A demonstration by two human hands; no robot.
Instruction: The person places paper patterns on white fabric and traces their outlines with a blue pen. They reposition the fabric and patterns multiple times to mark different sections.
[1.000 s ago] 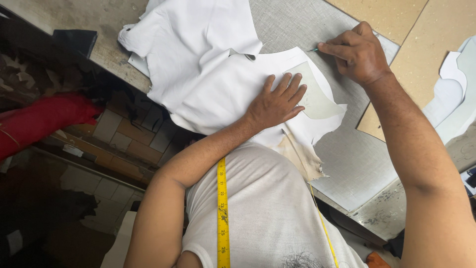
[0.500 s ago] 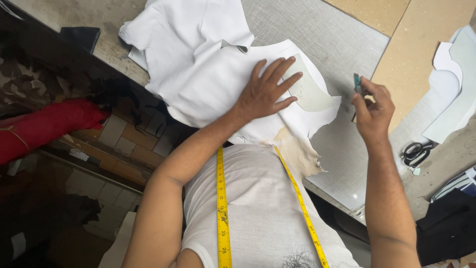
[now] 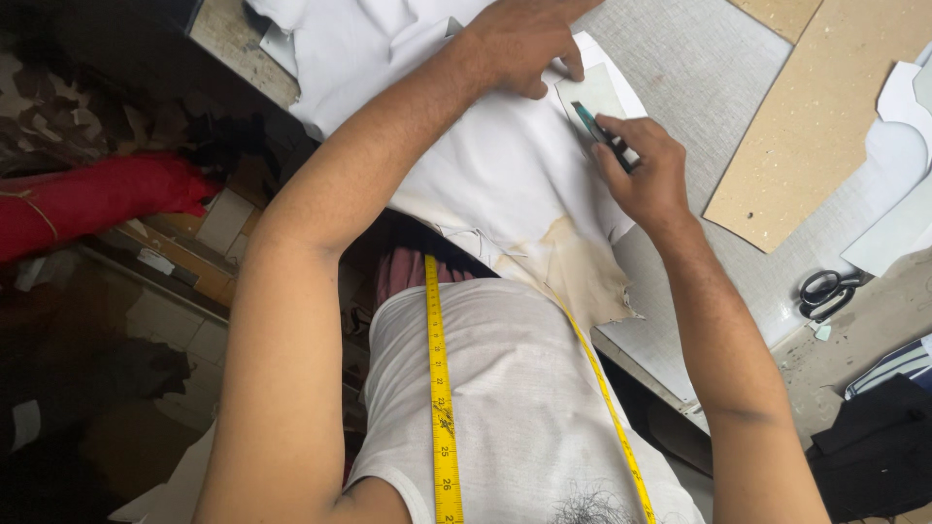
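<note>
White fabric point(image 3: 505, 165) lies spread on the grey table point(image 3: 699, 68), hanging over its near edge. My left hand point(image 3: 524, 39) presses flat on a pale paper pattern piece point(image 3: 590, 95) laid on the fabric. My right hand point(image 3: 646, 175) grips a thin teal marking tool point(image 3: 589, 121), its tip touching the fabric at the pattern's lower edge. A yellow measuring tape point(image 3: 442, 388) hangs around my neck over a white vest.
Brown cardboard pattern pieces point(image 3: 811, 126) and white paper cut-outs point(image 3: 898, 165) lie at the right. Black scissors point(image 3: 823, 291) rest near the table's right edge. A red fabric roll point(image 3: 97, 199) lies on the floor at the left, and dark cloth point(image 3: 874, 446) sits at bottom right.
My right hand came down from mid-air and set the marking tool against the pattern edge. My left hand shifted up along the fabric. The camera has moved closer.
</note>
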